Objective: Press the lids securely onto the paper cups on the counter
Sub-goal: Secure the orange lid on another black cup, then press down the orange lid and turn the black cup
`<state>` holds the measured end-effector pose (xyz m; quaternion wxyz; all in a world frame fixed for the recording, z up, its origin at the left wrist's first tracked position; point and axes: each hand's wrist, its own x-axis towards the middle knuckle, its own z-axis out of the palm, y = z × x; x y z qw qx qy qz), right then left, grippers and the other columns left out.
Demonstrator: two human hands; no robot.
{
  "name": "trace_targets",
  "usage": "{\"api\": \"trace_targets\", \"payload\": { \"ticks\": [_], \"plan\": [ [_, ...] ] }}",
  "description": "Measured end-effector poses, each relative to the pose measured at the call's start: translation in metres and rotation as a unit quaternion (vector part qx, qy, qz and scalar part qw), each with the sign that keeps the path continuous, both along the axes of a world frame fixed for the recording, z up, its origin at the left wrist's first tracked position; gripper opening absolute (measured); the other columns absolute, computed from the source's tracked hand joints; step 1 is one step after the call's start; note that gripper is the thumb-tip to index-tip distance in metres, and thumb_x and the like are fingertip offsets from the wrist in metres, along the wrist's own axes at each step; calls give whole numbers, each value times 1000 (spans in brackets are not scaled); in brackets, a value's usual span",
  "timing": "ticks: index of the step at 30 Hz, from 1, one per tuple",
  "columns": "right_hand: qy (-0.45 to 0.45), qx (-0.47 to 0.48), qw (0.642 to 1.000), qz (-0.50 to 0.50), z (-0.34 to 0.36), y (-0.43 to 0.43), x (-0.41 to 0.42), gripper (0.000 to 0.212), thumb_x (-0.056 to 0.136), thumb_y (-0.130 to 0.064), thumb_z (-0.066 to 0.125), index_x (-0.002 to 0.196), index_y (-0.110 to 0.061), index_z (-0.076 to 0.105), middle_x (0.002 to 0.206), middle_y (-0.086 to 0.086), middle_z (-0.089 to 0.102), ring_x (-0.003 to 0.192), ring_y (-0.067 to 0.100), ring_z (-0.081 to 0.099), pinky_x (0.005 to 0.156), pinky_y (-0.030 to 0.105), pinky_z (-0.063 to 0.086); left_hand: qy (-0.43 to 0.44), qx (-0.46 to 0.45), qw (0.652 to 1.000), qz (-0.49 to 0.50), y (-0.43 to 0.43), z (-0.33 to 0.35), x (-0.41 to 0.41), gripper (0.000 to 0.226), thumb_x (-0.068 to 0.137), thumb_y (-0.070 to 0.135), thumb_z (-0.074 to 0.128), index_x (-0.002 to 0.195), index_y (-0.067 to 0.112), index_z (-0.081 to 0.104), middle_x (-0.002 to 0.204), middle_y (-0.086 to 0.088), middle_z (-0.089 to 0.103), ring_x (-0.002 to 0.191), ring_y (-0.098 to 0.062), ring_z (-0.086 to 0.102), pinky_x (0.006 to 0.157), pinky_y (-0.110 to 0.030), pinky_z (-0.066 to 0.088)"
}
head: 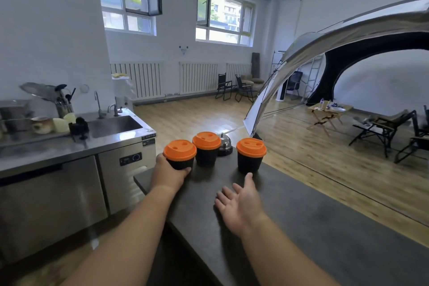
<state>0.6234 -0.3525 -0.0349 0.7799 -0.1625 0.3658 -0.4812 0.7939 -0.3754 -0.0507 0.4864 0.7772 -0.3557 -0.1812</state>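
Three black paper cups with orange lids stand at the far end of the dark counter (313,227). My left hand (168,173) grips the base of the left cup (180,157), whose lid sits on top. The middle cup (206,150) stands just behind and to the right of it, untouched. The right cup (250,154) stands apart. My right hand (241,204) hovers over the counter just in front of the right cup, palm turned up and fingers spread, holding nothing and touching no cup.
A silver service bell (224,145) sits behind the middle cup at the counter's far edge. To the left, lower down, is a steel unit with a sink (113,124) and utensils. Beyond the counter are a wood floor, a tent and folding chairs.
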Motion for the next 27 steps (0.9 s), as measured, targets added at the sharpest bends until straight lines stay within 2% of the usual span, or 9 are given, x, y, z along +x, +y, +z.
{"api": "trace_targets", "payload": {
  "ticks": [7,14,17,19,21,24,25,27],
  "plan": [
    [-13,7,999,45,2,-17,63,78,100,-59,36,158,-13,11,163,17,17,150,34,19,123,46,17,20,-3,1000,2,-20,-10,21,73,76,25,80,134,7,39,132,-14,57,122,-33,54,99,-36,41],
    [-16,21,999,42,0,-18,66,77,99,-58,38,158,-13,14,163,17,19,149,34,22,123,47,18,19,8,1000,3,-22,-13,23,76,76,25,80,137,9,36,136,-14,54,126,-33,50,104,-43,41],
    [-30,14,999,41,-3,-17,49,77,100,-58,37,158,-13,14,162,18,20,149,35,22,123,47,18,63,2,997,34,-11,-6,4,105,73,25,83,150,6,14,151,-19,33,140,-33,33,113,-43,31],
    [-41,9,999,33,-4,-14,26,76,100,-57,38,157,-12,15,162,19,21,149,36,23,122,47,19,105,-36,993,29,5,-3,-30,112,75,25,81,153,6,2,157,-18,18,146,-30,20,118,-41,22],
    [-46,-2,999,17,-4,-6,-5,76,99,-56,39,157,-12,18,160,20,25,147,36,27,121,49,23,169,-82,982,-34,24,-7,-79,102,81,20,76,154,11,6,158,-14,19,145,-26,23,117,-39,26],
    [-21,-38,998,-35,2,17,-75,72,100,-57,35,154,-11,26,158,19,32,145,35,31,119,51,26,318,-73,925,-195,52,-18,-164,82,87,9,68,152,18,20,142,-6,47,125,-18,49,103,-35,44],
    [-13,-47,997,-60,3,26,-104,71,100,-56,34,154,-10,27,157,19,33,145,35,32,118,50,26,343,-62,907,-235,59,-21,-192,78,86,6,68,150,16,25,132,-4,54,118,-17,55,98,-33,47],
    [-2,-52,993,-110,7,48,-167,70,100,-56,33,153,-10,29,156,19,35,145,34,33,118,48,26,354,-46,885,-298,69,-24,-244,70,88,2,65,147,11,29,120,-3,56,111,-16,58,89,-24,49]
  ]
}}
